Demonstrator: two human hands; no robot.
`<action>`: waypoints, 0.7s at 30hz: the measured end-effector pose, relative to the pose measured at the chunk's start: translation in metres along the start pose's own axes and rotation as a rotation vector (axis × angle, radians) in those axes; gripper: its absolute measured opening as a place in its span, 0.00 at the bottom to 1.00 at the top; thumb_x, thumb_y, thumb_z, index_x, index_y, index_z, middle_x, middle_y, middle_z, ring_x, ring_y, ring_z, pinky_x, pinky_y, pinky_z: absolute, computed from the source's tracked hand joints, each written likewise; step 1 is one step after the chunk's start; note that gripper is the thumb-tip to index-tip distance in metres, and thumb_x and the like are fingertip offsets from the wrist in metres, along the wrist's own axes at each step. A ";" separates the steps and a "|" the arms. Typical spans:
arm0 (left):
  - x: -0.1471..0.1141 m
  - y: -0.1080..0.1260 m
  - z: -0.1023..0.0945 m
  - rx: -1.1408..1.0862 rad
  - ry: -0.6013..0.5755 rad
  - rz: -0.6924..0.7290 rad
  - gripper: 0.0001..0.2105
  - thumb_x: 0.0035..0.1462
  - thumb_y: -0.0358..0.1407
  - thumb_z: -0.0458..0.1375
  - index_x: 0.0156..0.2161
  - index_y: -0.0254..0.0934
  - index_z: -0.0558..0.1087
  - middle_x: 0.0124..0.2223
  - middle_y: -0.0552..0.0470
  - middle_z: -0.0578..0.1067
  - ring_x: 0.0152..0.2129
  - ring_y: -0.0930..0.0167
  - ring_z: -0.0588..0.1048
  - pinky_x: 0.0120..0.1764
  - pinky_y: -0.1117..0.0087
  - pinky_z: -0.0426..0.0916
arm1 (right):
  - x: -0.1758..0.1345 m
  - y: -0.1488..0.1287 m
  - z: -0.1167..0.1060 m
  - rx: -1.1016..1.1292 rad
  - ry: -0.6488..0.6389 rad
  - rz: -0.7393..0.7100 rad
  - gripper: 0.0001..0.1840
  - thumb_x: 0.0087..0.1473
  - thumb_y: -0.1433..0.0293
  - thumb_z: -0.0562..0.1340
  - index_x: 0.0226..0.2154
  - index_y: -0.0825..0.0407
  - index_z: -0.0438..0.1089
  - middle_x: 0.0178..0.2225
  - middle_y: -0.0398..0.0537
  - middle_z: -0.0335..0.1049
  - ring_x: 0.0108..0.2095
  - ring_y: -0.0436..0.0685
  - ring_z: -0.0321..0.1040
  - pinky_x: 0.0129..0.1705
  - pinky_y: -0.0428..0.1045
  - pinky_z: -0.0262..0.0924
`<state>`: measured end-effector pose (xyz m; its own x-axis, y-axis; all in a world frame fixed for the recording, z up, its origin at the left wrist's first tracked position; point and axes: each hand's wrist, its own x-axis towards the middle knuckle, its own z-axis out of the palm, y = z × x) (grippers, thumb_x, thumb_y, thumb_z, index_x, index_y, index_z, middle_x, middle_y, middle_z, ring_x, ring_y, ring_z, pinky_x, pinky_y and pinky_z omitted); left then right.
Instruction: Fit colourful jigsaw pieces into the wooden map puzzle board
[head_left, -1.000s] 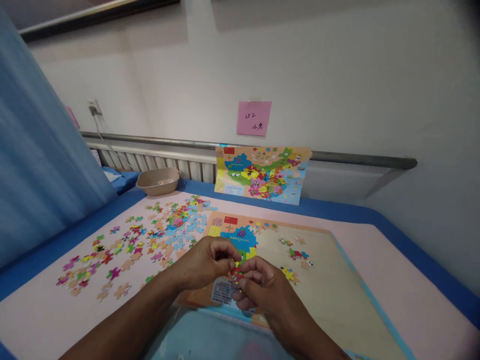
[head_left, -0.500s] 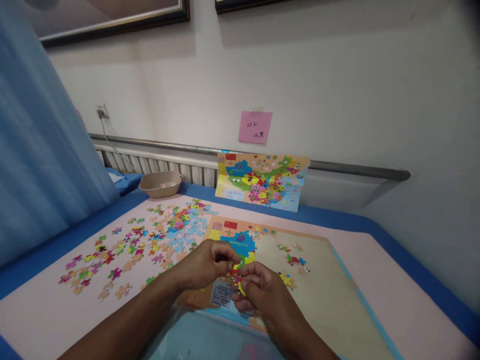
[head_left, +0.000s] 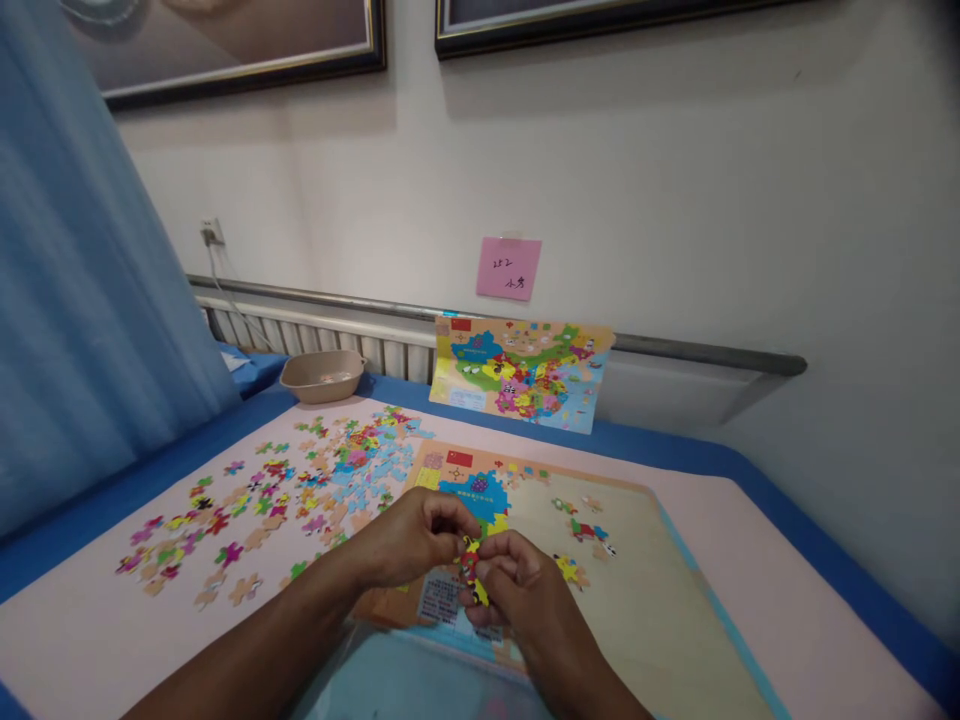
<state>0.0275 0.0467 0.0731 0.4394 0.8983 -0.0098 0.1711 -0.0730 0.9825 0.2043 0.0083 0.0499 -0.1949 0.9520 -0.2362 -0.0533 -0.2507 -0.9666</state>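
Note:
Between my two hands, a small cluster of red and yellow jigsaw puzzle pieces (head_left: 471,567) is held above the partly filled puzzle board (head_left: 637,620). My left hand (head_left: 420,535) pinches its upper left side with thumb and forefinger. Closed around its right and lower side is my right hand (head_left: 521,580). Below my hands, the board's left part shows joined map pieces, among them a blue region (head_left: 480,490). Several loose pieces (head_left: 589,530) lie on the board's bare right part. My fingers hide some of the held cluster.
Many loose puzzle pieces (head_left: 255,500) are spread over the pink sheet on the left. A beige basin (head_left: 322,377) stands at the back. Against the wall rail (head_left: 697,352) leans a printed map picture (head_left: 521,372). A blue curtain (head_left: 97,260) hangs at left.
The camera view has tilted up slightly, so the wall pictures show more. Both hands keep hold of the puzzle pieces in nearly the same spot over the board.

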 end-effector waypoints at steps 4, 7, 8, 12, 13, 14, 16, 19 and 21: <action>-0.001 0.002 -0.002 0.024 0.011 0.011 0.10 0.49 0.35 0.61 0.36 0.33 0.80 0.31 0.54 0.76 0.27 0.74 0.69 0.32 0.74 0.61 | 0.002 0.003 0.001 -0.005 0.018 -0.047 0.17 0.43 0.57 0.66 0.32 0.51 0.66 0.26 0.41 0.70 0.26 0.53 0.69 0.29 0.49 0.68; -0.001 0.001 -0.002 0.069 0.027 0.015 0.10 0.49 0.35 0.60 0.36 0.34 0.80 0.32 0.52 0.77 0.29 0.72 0.71 0.33 0.73 0.63 | 0.002 0.004 0.002 0.014 0.022 -0.074 0.18 0.43 0.57 0.68 0.32 0.50 0.66 0.27 0.42 0.70 0.26 0.53 0.68 0.29 0.49 0.68; -0.001 0.001 -0.001 0.081 0.036 0.018 0.10 0.49 0.34 0.60 0.35 0.34 0.80 0.33 0.52 0.78 0.29 0.72 0.71 0.34 0.73 0.63 | 0.002 0.004 0.003 0.022 0.019 -0.077 0.19 0.43 0.57 0.68 0.32 0.50 0.66 0.27 0.42 0.70 0.27 0.54 0.69 0.29 0.49 0.69; -0.001 0.001 0.002 0.092 0.068 0.026 0.09 0.48 0.33 0.59 0.34 0.35 0.80 0.31 0.53 0.77 0.28 0.73 0.71 0.32 0.73 0.63 | 0.002 0.006 0.003 0.031 0.017 -0.078 0.19 0.44 0.56 0.69 0.32 0.50 0.66 0.26 0.41 0.70 0.27 0.54 0.68 0.31 0.50 0.69; -0.001 0.002 0.002 0.069 0.065 0.018 0.09 0.48 0.33 0.59 0.34 0.35 0.80 0.30 0.54 0.77 0.27 0.73 0.71 0.32 0.73 0.63 | 0.002 0.006 0.003 0.036 0.017 -0.084 0.19 0.45 0.57 0.69 0.32 0.50 0.66 0.25 0.41 0.70 0.26 0.53 0.68 0.31 0.49 0.68; -0.001 0.001 0.002 0.032 0.060 0.009 0.09 0.48 0.33 0.59 0.34 0.34 0.80 0.29 0.54 0.76 0.26 0.73 0.71 0.31 0.73 0.63 | 0.002 0.007 0.003 0.048 0.015 -0.094 0.18 0.45 0.57 0.69 0.32 0.50 0.66 0.25 0.41 0.69 0.25 0.53 0.67 0.30 0.48 0.67; 0.000 0.001 0.001 -0.070 0.050 -0.003 0.10 0.48 0.34 0.59 0.35 0.34 0.79 0.27 0.54 0.74 0.23 0.74 0.70 0.30 0.72 0.63 | 0.003 0.008 0.002 0.074 0.009 -0.110 0.17 0.46 0.58 0.69 0.32 0.50 0.65 0.25 0.41 0.70 0.25 0.52 0.67 0.29 0.47 0.65; 0.002 -0.002 -0.001 -0.175 0.063 -0.005 0.10 0.48 0.36 0.59 0.35 0.33 0.77 0.26 0.54 0.74 0.20 0.75 0.70 0.28 0.72 0.64 | 0.003 0.006 0.001 0.075 0.035 -0.116 0.18 0.45 0.58 0.69 0.33 0.50 0.65 0.27 0.43 0.71 0.26 0.52 0.67 0.30 0.47 0.65; 0.002 -0.003 -0.001 -0.179 0.067 -0.021 0.10 0.48 0.36 0.60 0.35 0.33 0.77 0.26 0.54 0.74 0.20 0.75 0.70 0.27 0.72 0.64 | 0.002 0.004 0.000 0.062 0.063 -0.116 0.19 0.45 0.57 0.70 0.33 0.50 0.65 0.26 0.43 0.71 0.27 0.53 0.68 0.30 0.47 0.65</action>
<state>0.0267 0.0496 0.0700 0.3768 0.9260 -0.0245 0.0179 0.0192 0.9997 0.2033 0.0096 0.0459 -0.1225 0.9838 -0.1307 -0.1324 -0.1467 -0.9803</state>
